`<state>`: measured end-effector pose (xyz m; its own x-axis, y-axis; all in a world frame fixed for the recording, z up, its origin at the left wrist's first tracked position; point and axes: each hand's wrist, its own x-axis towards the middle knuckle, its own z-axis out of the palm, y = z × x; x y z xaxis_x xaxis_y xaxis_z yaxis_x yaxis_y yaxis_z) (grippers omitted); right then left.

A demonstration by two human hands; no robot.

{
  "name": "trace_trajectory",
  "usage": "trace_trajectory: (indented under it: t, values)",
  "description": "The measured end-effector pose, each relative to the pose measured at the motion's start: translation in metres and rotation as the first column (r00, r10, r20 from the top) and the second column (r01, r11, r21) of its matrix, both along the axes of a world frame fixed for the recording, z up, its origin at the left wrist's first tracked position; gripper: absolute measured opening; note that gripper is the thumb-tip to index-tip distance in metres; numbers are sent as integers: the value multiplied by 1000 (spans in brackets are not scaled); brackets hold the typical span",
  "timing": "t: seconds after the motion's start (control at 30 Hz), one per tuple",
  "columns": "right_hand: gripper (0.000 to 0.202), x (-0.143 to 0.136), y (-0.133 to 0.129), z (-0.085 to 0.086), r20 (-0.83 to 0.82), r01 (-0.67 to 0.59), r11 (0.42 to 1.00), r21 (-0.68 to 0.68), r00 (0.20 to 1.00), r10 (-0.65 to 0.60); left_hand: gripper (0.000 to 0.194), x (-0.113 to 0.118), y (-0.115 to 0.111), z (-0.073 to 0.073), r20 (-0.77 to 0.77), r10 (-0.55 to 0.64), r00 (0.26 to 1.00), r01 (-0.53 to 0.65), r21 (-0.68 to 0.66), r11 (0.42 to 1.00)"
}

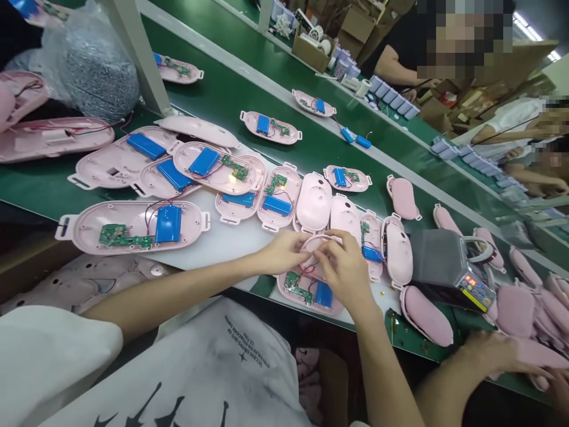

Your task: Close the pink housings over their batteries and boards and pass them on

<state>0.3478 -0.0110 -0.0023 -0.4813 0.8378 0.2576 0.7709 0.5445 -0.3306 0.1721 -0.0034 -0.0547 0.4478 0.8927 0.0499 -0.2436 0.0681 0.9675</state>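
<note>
My left hand (pixel 288 252) and my right hand (pixel 344 267) meet at the bench's front edge. Between them is a small pink plastic shell half (pixel 315 244), tilted up, its rim gripped from both sides. Thin red and black wires run below my fingers; whether the right fingertips also pinch a wire cannot be made out. Directly beneath lies an open pink housing (pixel 288 296) with a green circuit board (pixel 299 289) and a blue battery pack (pixel 324 294). My right hand covers part of this housing.
Open pink housings (pixel 133 228) with boards and batteries line the bench, some overlapping. A grey machine with a lit display (pixel 453 270) stands to the right among closed pink shells (pixel 427 315). A co-worker's blurred hand (pixel 493 353) is at far right. A bubble-wrapped bundle (pixel 95 71) sits left.
</note>
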Motion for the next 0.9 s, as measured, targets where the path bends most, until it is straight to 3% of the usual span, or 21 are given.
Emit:
trace_trajectory:
  t: [0.13, 0.2, 0.27, 0.4, 0.5, 0.57, 0.63, 0.7, 0.77, 0.83, 0.9]
  values:
    - [23, -3, 4, 1, -20, 170, 982, 76, 985, -169, 22, -3, 0, 1, -106, 62, 992, -54, 75, 996]
    - [27, -1, 10, 6, -27, 330, 944, 20, 944, -330, 19, -5, -1, 4, -153, 80, 985, -65, 101, 993]
    - [30, 1, 15, 13, -4, 412, 904, -115, 910, -415, 21, -5, -4, 8, -177, 94, 980, -74, 120, 990]
    - [13, -1, 14, 29, -46, 247, 911, -331, 960, -277, 36, -5, -10, 17, -272, 120, 955, -67, 198, 978]
    - [10, 2, 7, 34, -29, 169, 946, -278, 983, -184, 41, -7, -6, 17, -389, 83, 918, 21, 257, 966]
    - [8, 7, -10, 33, 22, 126, 976, -175, 992, -124, 38, -10, -4, 18, -439, -5, 898, 149, 294, 944]
    - [10, 14, -35, 27, 22, 27, 999, -37, 999, -26, 36, -17, -7, 21, -488, -114, 865, 317, 358, 878]
    - [15, 20, -61, 14, -3, -83, 995, 57, 996, 84, 43, -26, -13, 28, -562, -171, 809, 473, 450, 757]
    - [19, 23, -78, -3, 14, -110, 993, 35, 994, 109, 51, -37, -18, 40, -659, -151, 737, 587, 511, 628]
    - [49, 25, -82, -19, 97, -42, 995, -87, 994, 51, 54, -46, -16, 58, -743, -116, 659, 671, 511, 538]
    - [89, 24, -76, -29, 192, 50, 978, -204, 981, -10, 48, -46, 1, 78, -775, -91, 625, 695, 500, 516]
